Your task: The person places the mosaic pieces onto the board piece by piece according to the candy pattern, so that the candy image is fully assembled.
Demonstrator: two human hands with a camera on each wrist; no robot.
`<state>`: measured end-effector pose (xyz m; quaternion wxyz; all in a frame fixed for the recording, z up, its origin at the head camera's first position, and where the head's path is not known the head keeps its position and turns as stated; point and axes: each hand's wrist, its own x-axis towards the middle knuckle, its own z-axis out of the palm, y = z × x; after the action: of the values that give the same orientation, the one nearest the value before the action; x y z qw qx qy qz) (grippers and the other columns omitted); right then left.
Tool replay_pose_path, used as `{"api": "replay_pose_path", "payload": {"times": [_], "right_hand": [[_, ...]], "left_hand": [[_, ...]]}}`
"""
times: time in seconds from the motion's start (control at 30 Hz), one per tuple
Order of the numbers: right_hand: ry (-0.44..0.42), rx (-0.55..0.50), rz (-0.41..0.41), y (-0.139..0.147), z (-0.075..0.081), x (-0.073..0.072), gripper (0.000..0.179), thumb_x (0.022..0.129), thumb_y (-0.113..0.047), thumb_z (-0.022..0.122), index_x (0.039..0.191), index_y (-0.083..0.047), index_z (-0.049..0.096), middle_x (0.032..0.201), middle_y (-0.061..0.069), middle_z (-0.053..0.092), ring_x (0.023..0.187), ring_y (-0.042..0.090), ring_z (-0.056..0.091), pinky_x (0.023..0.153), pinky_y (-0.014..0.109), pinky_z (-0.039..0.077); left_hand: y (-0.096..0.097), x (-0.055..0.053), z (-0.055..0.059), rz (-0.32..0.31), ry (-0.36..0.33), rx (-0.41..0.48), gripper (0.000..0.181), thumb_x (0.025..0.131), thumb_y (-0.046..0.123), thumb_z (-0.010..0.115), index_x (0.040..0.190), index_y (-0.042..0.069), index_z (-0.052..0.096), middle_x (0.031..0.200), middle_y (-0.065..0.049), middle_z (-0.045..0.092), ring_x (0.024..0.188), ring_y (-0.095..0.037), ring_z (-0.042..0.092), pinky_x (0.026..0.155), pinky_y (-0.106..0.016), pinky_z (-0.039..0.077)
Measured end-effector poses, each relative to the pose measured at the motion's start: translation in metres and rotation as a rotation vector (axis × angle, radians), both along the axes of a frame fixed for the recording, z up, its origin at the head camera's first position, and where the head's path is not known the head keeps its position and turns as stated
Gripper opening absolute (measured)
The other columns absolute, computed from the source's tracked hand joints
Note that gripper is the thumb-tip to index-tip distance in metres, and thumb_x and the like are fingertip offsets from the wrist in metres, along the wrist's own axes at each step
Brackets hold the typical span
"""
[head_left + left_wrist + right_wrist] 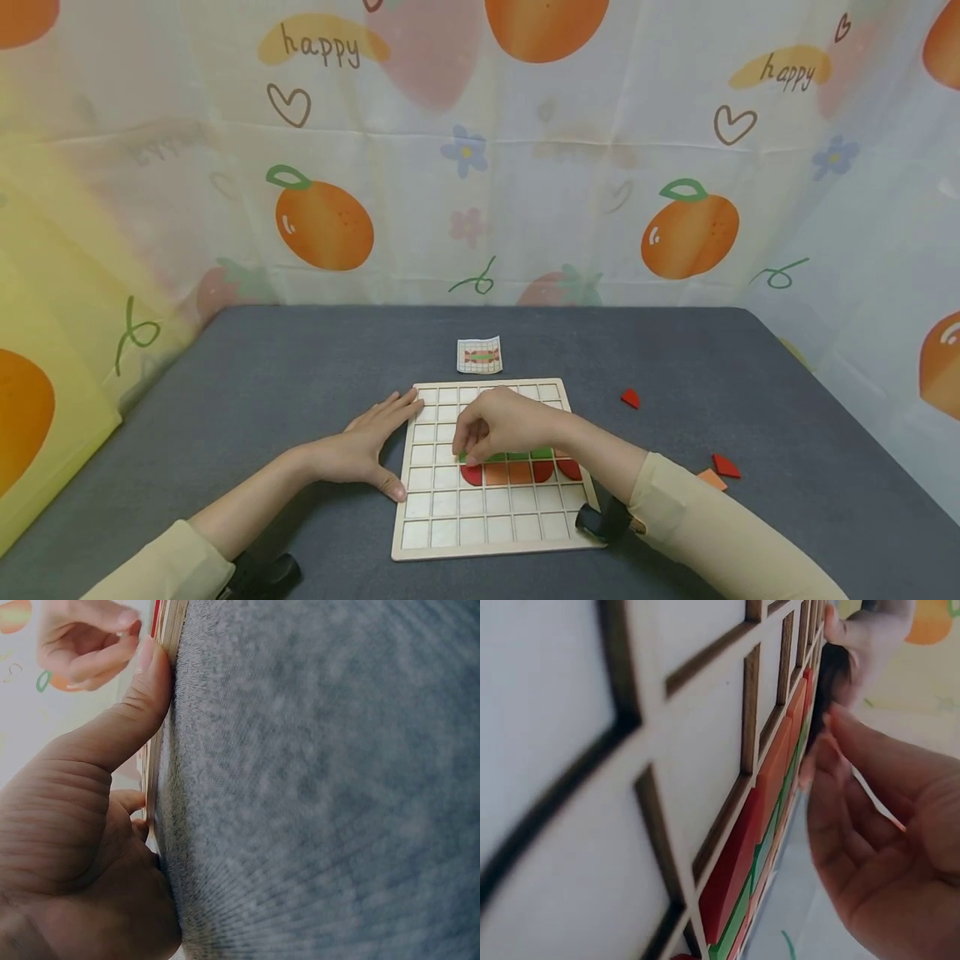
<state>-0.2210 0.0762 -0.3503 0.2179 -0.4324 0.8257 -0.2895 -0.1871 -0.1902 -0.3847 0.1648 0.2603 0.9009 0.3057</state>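
Note:
A wooden grid board (487,552) with white cells lies on the dark table. My left hand (356,447) is spread along its left side, thumb at the edge and fingertips near the far corner; in the left wrist view the thumb (142,694) presses against the board's side. Over the middle left cells, my right hand (513,421) has curled fingers, thumb and forefinger meeting; I cannot tell if a small piece is between them. Below it run green pieces (517,457), partly covered, and a row with orange pieces (510,473) and rounded red pieces (471,475).
Behind the board lies a small pattern card (480,356) showing a grid design. To the right are a loose red piece (631,398), another red piece (726,466) and an orange piece (712,479) near the right sleeve. A printed curtain (480,208) hangs behind the table.

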Motion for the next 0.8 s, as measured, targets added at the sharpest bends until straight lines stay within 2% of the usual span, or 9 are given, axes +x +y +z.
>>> {"api": "replay_pose_path", "payload": {"times": [0.37, 0.53, 0.8], "right_hand": [[0.081, -0.029, -0.104, 0.024, 0.018, -0.014, 0.013, 0.088, -0.015, 0.073, 0.102, -0.015, 0.076, 0.089, -0.005, 0.074, 0.080, 0.003, 0.066, 0.073, 0.021, 0.054], [0.078, -0.046, -0.169, 0.045, 0.021, -0.024, 0.016, 0.090, -0.016, 0.072, 0.105, -0.011, 0.075, 0.089, -0.002, 0.074, 0.080, 0.007, 0.065, 0.072, 0.024, 0.054], [0.107, -0.019, -0.288, 0.088, 0.026, -0.035, 0.021, 0.089, -0.016, 0.072, 0.109, -0.010, 0.074, 0.093, -0.001, 0.074, 0.084, 0.010, 0.066, 0.075, 0.028, 0.055]], "left_hand": [[-0.001, -0.001, -0.001, 0.000, 0.003, -0.004, 0.122, 0.066, 0.046, 0.088, 0.158, 0.005, 0.018, 0.169, -0.014, 0.005, 0.155, -0.045, -0.001, 0.114, -0.074, 0.006], [-0.001, -0.001, 0.000, 0.001, 0.002, -0.005, 0.122, 0.066, 0.046, 0.088, 0.158, 0.005, 0.018, 0.169, -0.014, 0.005, 0.155, -0.044, -0.001, 0.115, -0.073, 0.006], [0.000, -0.001, 0.000, 0.004, -0.011, -0.007, 0.123, 0.066, 0.047, 0.088, 0.158, 0.007, 0.018, 0.169, -0.014, 0.005, 0.155, -0.044, -0.002, 0.114, -0.074, 0.004]]}}
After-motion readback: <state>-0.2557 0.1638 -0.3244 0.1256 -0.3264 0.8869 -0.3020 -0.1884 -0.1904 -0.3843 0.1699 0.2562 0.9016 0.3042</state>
